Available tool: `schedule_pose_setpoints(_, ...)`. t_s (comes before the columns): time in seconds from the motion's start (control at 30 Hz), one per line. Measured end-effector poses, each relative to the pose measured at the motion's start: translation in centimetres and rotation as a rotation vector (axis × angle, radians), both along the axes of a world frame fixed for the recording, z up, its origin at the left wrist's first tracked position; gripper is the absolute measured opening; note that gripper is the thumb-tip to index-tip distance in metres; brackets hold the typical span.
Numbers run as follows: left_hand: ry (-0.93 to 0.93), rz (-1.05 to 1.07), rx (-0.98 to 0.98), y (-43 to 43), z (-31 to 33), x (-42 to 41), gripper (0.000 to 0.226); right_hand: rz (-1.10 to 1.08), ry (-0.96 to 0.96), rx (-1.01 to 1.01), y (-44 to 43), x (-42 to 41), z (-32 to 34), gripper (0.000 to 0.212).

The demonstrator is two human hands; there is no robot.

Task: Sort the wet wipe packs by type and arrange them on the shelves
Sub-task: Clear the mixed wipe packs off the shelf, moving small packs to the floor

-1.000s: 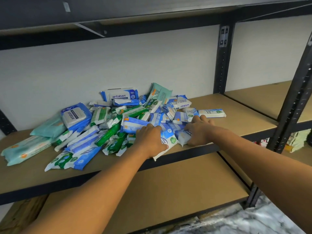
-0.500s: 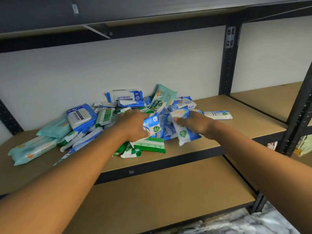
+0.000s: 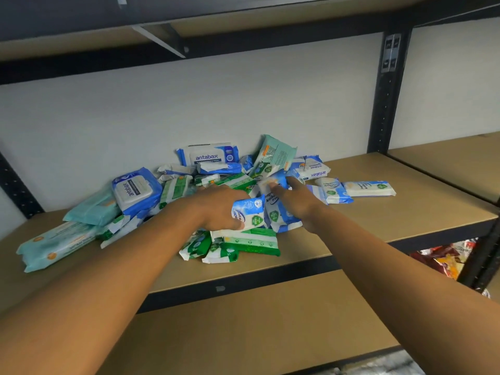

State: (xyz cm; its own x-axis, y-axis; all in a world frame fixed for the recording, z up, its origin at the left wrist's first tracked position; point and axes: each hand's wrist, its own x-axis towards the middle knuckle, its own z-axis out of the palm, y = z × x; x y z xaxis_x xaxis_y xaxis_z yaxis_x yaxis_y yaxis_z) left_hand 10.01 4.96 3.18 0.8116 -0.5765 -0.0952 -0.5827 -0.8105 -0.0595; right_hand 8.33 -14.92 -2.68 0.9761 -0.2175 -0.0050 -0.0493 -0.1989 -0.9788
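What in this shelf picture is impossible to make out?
Head view: parts of the pile covered by the left hand and forearm.
Head view: grip of the right hand; its back faces the camera, so any hold is unclear.
Head view: small print on the upright teal pack, too small.
Head view: red-and-yellow items, cut off by the shelf board and post.

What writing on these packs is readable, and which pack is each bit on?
"antabax": upright pack at the back.
"antabax", sideways: blue lidded pack.
"antabax", upside down: right rear pack.
"Wipes": blue pack in the left hand.
"Wipes": white-and-blue pack in the right hand.
All other print is too blurred.
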Motion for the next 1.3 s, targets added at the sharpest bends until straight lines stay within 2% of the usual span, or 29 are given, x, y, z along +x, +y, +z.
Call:
schedule_pose_setpoints(0.1,0.007,0.000,-0.085,0.4,-0.5,0.2,0.077,-0.029,-0.075,-0.114,0.3,0.1,-0.4,0.064)
schedule_pose_setpoints(0.2,-0.005,-0.020,-0.133,0.5,-0.7,0.1,0.072,-0.060,-0.134,-0.231,0.7,0.2,-1.2,0.068)
schedule_pose_setpoints(0.3,-0.001,-0.040,-0.146,0.5,-0.8,0.2,0.055,-0.027,-0.166,-0.295,0.8,0.5,-1.5,0.050)
schedule_pose_setpoints(0.4,0.002,-0.041,-0.150,0.6,-1.1,0.2,0.041,0.009,-0.116,-0.209,0.9,1.0,-1.2,0.031)
schedule_pose_setpoints(0.47,-0.001,-0.025,-0.137,0.6,-1.2,0.2,0.035,0.044,-0.049,-0.122,0.8,0.9,-0.5,0.029)
schedule_pose_setpoints(0.53,-0.008,-0.017,-0.119,0.4,-1.1,0.0,0.031,0.083,-0.007,-0.118,0.7,0.7,0.6,0.031)
schedule_pose_setpoints(0.77,-0.145,-0.017,-0.168,0.8,-0.4,-2.3,0.025,0.112,-0.063,-0.110,0.5,-0.8,1.3,0.025)
schedule_pose_setpoints(0.97,-0.203,-0.043,-0.420,1.8,0.9,-6.6,0.028,-0.011,-0.283,-0.100,-0.3,-5.8,3.7,0.022)
schedule_pose_setpoints(1.07,-0.235,-0.022,-0.580,2.3,1.3,-9.5,0.034,-0.058,-0.283,-0.064,-0.8,-9.4,5.1,0.025)
schedule_pose_setpoints(1.2,-0.130,0.037,-0.853,2.4,-0.4,-14.5,0.036,-0.044,-0.226,0.026,-0.6,-15.9,5.3,0.032)
schedule_pose_setpoints(1.3,0.065,0.057,-0.976,2.0,-3.3,-19.0,0.031,-0.038,-0.172,0.007,-0.3,-21.1,3.0,0.032)
